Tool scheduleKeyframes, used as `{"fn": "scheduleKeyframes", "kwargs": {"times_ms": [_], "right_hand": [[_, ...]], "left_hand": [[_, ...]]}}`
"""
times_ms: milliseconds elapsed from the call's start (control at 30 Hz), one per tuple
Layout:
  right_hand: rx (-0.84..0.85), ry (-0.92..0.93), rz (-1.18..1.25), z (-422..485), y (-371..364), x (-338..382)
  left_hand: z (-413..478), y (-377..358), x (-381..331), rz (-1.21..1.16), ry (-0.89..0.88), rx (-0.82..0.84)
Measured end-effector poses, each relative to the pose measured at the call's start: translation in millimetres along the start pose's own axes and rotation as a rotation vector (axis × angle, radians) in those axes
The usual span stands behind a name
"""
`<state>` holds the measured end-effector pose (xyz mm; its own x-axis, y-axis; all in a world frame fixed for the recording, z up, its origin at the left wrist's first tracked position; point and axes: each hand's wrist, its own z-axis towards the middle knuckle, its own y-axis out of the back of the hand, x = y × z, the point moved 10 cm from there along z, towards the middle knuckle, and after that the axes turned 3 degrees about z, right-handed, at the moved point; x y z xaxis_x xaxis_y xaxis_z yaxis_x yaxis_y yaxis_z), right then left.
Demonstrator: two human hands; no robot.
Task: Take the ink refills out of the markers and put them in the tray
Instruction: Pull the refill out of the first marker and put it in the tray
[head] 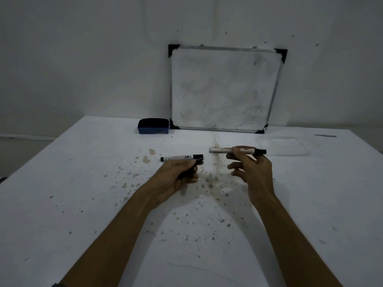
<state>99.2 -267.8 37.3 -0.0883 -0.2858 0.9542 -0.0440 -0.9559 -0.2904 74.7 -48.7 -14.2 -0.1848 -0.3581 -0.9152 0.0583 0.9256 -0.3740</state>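
The left hand (182, 172) closes its grip on a small dark piece beside the marker (182, 157) lying on the stained white surface (83, 183), and the right hand (251, 166) pinches a second marker (238, 150) held level above it. The clear tray (284, 145) sits near the far right edge, with free room around it. The marker labels are too blurred to read.

A single head-worn camera looked forward and down across the white surface (83, 183), close above both forearms, facing the far wall (83, 59) where a whiteboard (223, 88) leaned.
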Motion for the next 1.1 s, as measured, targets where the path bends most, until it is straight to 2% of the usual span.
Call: {"fn": "scheduleKeyframes", "kwargs": {"times_ms": [67, 167, 267, 433, 567, 667, 833, 967, 1100], "right_hand": [[0.035, 0.045, -0.138, 1.9, 3.0, 3.6], [0.071, 0.117, -0.411, 1.2, 1.1, -0.5], [0.098, 0.299, -0.734, -7.2, -13.6, -3.2], [0.055, 0.461, -1.010, -20.3, -31.0, -15.5], [-0.002, 0.504, -1.235, -21.9, -33.4, -22.2], [-0.027, 0.489, -1.296, -21.8, -33.3, -25.5], [0.033, 0.390, -1.313, -22.2, -31.5, -27.6], [0.058, 0.301, -1.119, -12.4, -9.8, -1.1], [-0.044, 0.207, -1.069, 12.1, 57.3, 29.3]], "left_hand": [[-1.4, 11.5, -10.7, 0.091, -0.075, -0.065], [-9.2, 23.4, -29.4, 0.395, -0.235, -0.199], [-16.1, 23.2, -35.5, 0.656, -0.367, -0.296], [-15.5, 14.4, -35.2, 0.915, -0.495, -0.362], [-17.7, 11.5, -37.9, 0.977, -0.530, -0.383], [-18.1, 12.7, -39.4, 1.024, -0.544, -0.411], [-20.8, 0.2, -37.9, 1.043, -0.564, -0.385], [-12.6, -36.3, -37.4, 1.043, -0.576, -0.274], [14.7, -89.3, -49.6, 1.049, -0.580, -0.128]]}}
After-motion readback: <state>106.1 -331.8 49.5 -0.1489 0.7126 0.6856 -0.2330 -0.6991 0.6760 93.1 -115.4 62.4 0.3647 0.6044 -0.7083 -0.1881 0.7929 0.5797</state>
